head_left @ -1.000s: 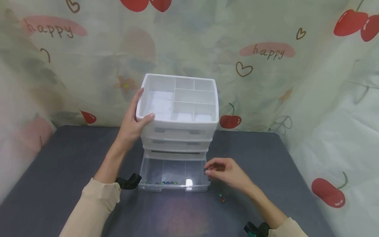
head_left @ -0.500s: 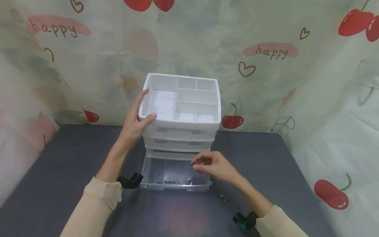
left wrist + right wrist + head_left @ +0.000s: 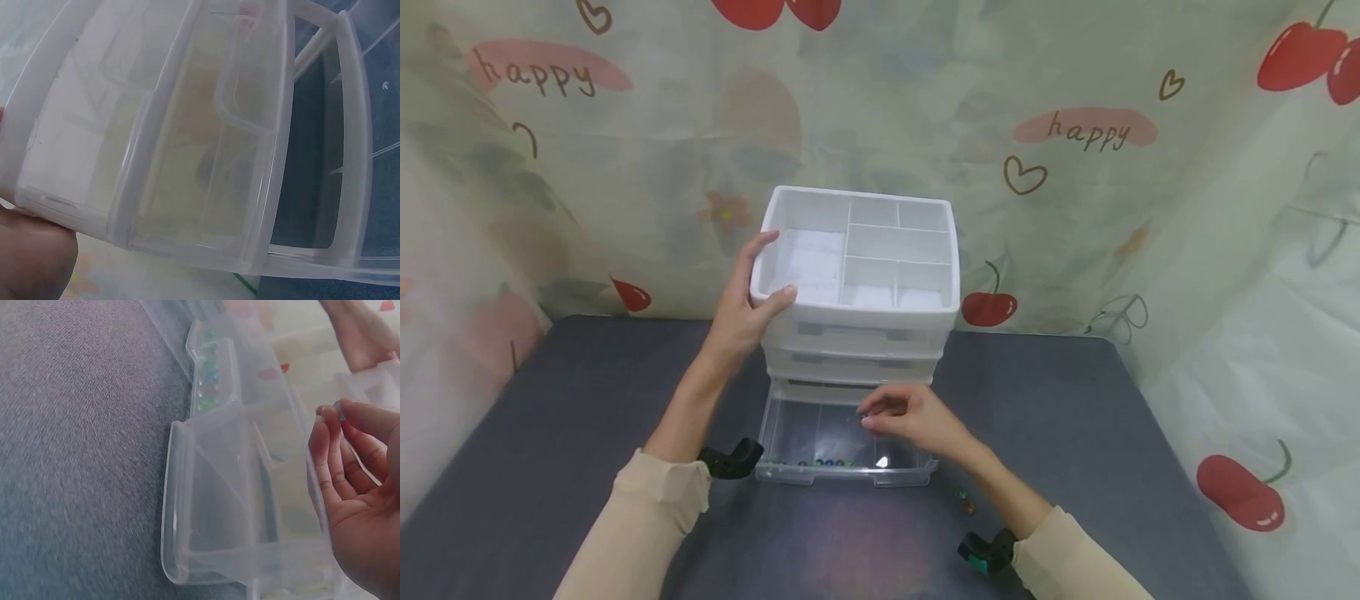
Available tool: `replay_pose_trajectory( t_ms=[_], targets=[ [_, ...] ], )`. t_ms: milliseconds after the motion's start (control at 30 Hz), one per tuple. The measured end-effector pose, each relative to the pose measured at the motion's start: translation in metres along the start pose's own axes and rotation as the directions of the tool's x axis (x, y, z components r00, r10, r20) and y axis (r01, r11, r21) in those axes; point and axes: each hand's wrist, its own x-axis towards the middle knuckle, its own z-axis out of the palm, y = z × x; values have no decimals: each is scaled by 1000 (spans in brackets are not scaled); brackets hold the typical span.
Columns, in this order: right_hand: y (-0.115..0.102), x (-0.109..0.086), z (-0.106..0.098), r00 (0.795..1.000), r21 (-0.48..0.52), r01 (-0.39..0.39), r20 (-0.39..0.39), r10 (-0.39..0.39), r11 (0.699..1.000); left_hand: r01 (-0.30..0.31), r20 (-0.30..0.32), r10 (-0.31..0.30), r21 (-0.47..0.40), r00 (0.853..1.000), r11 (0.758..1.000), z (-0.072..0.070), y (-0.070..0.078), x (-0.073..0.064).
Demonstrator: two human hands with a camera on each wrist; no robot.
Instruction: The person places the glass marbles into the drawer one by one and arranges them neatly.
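Observation:
A white drawer unit [image 3: 853, 321] stands on the table, its top an open tray divided into compartments. My left hand [image 3: 736, 321] grips the top's left side, thumb over the front rim. The clear bottom drawer [image 3: 842, 429] is pulled out. Above its middle, my right hand [image 3: 913, 417] pinches a small bluish glass marble [image 3: 339, 410] between thumb and fingertips. Several green and blue marbles [image 3: 830, 462] lie along the inside of the drawer's front, mostly left of centre.
A green marble [image 3: 961, 494] and an orange-brown marble [image 3: 970, 507] lie on the dark grey table [image 3: 1037, 425], right of the drawer's front corner. Two closed drawers [image 3: 853, 367] sit above the pulled-out one. A printed curtain [image 3: 880, 100] hangs behind the table.
My right hand has moved left with the marble, from the drawer's right edge to over its middle. The left hand keeps its grip on the unit.

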Motion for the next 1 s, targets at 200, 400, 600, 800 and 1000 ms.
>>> replay_pose_trajectory(
  t_ms=[200,400,600,800,1000],
  targets=[
    [3,8,7,999,29,-43,6,43,999,5,1,-5,-22,1000,1000,1,0,0],
    [6,18,14,996,57,-94,5,93,994,14,-4,-14,-44,1000,999,1,0,-1],
    [10,30,23,994,106,-110,11,109,988,8,-8,-8,-47,1000,999,2,-1,-1],
    [17,40,30,993,97,-110,40,107,989,12,-17,-13,-42,1000,999,2,-1,0],
    [21,49,35,987,49,-149,67,146,988,14,-18,-15,-34,1000,999,1,0,-1]
  ],
)
